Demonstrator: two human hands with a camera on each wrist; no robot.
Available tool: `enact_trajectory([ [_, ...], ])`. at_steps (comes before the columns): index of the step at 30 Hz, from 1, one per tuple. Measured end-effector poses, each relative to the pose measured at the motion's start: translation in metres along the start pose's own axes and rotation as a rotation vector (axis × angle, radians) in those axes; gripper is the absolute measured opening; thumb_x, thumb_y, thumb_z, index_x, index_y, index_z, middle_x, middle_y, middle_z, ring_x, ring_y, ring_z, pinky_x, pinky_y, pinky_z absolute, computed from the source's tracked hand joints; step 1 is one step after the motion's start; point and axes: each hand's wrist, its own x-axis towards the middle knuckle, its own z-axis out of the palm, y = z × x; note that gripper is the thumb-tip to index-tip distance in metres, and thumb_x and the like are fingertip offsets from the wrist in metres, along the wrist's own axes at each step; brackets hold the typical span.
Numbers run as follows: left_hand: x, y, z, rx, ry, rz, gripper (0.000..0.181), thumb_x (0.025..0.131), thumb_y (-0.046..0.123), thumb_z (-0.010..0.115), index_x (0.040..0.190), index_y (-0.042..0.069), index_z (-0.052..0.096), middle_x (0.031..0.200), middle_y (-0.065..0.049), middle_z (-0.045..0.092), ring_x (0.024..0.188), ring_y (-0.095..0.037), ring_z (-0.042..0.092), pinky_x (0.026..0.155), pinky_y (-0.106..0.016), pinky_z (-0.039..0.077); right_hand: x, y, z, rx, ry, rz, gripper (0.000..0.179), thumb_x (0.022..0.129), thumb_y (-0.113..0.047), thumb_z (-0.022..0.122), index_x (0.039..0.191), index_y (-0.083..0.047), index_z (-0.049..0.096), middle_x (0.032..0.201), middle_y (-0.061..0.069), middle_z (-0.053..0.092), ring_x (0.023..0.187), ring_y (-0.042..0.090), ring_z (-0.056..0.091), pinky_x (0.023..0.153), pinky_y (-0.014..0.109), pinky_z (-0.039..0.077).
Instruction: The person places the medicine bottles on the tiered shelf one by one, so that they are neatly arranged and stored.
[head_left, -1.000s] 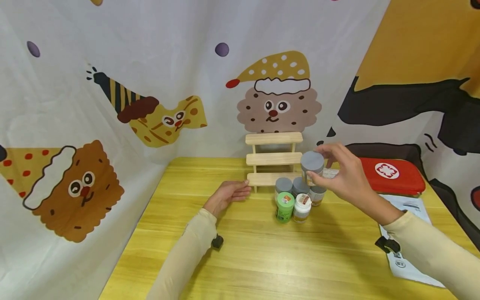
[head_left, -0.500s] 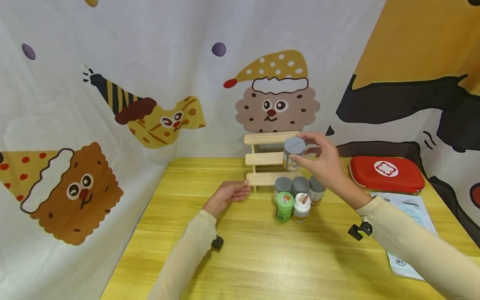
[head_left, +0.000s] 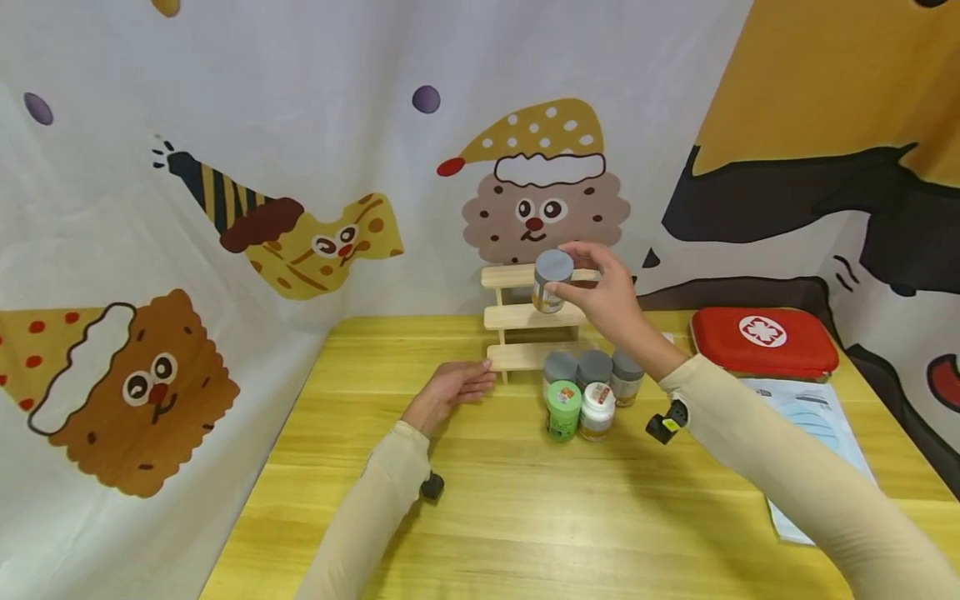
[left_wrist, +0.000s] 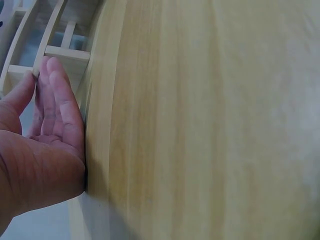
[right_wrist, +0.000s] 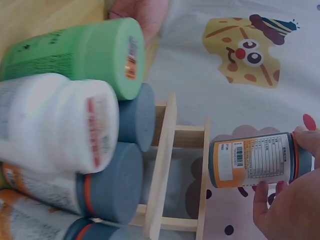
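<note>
Pinching a grey-lidded jar (head_left: pixel 552 281), the right hand (head_left: pixel 609 297) hangs above a wooden rack (head_left: pixel 516 316); below left of that grip, the left hand (head_left: pixel 450 390) pinches the lowest shelf (head_left: pixel 521 357).

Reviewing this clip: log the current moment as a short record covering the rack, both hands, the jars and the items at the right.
Rack: wooden rack, three shelves
Left hand: pinches the left end of the rack's bottom shelf
Right hand: holds a raised jar with a gray lid, near the upper shelves
Jars on table: three gray-lidded jars; green jar and white jar in front of them
At right: red case, flat packet in front of it
</note>
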Motion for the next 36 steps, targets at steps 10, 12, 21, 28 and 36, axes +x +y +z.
enact_trajectory([
  [10,-0.002,-0.001,-0.001,-0.008,0.008,0.003,0.049,0.101,0.035,0.075,0.136,0.002,0.068,0.104,0.0,0.083,0.094,-0.012,0.08,0.079,-0.024,0.067,0.028,-0.002,0.025,0.012,0.007,-0.039,0.056,0.09,-0.012,0.086,0.141,-0.009,0.063,0.133,0.012,0.058,0.121,0.03,0.061,0.103,0.038,0.061],
  [12,-0.002,-0.002,-0.001,-0.002,0.01,0.007,0.049,0.101,0.036,0.075,0.136,0.002,0.068,0.105,0.0,0.083,0.096,-0.013,0.08,0.078,-0.023,0.066,0.033,-0.003,0.03,0.015,0.01,-0.043,0.055,0.09,-0.011,0.086,0.14,-0.008,0.064,0.133,0.014,0.059,0.121,0.03,0.063,0.105,0.046,0.059],
  [21,-0.001,-0.001,-0.004,-0.011,0.019,0.004,0.052,0.1,0.035,0.076,0.138,0.001,0.067,0.105,0.0,0.083,0.093,-0.01,0.08,0.076,-0.02,0.065,0.054,-0.002,0.051,0.067,0.042,-0.041,0.053,0.09,-0.009,0.086,0.139,-0.007,0.065,0.126,0.008,0.06,0.116,0.031,0.067,0.099,0.033,0.062],
  [28,0.0,-0.001,-0.002,-0.021,0.018,-0.01,0.048,0.101,0.034,0.075,0.136,0.003,0.069,0.101,0.002,0.083,0.09,-0.009,0.08,0.072,-0.019,0.065,0.063,0.005,0.061,0.065,0.035,-0.021,0.054,0.092,-0.012,0.084,0.142,-0.008,0.063,0.129,0.012,0.059,0.116,0.033,0.065,0.092,0.032,0.057],
  [36,0.0,0.001,0.003,-0.007,0.015,-0.009,0.047,0.101,0.034,0.075,0.136,0.003,0.069,0.101,0.003,0.083,0.09,-0.008,0.08,0.071,-0.019,0.065,0.073,0.013,0.064,0.082,0.045,0.051,0.053,0.093,-0.015,0.084,0.142,-0.011,0.064,0.139,0.011,0.06,0.123,0.028,0.062,0.098,0.035,0.055],
])
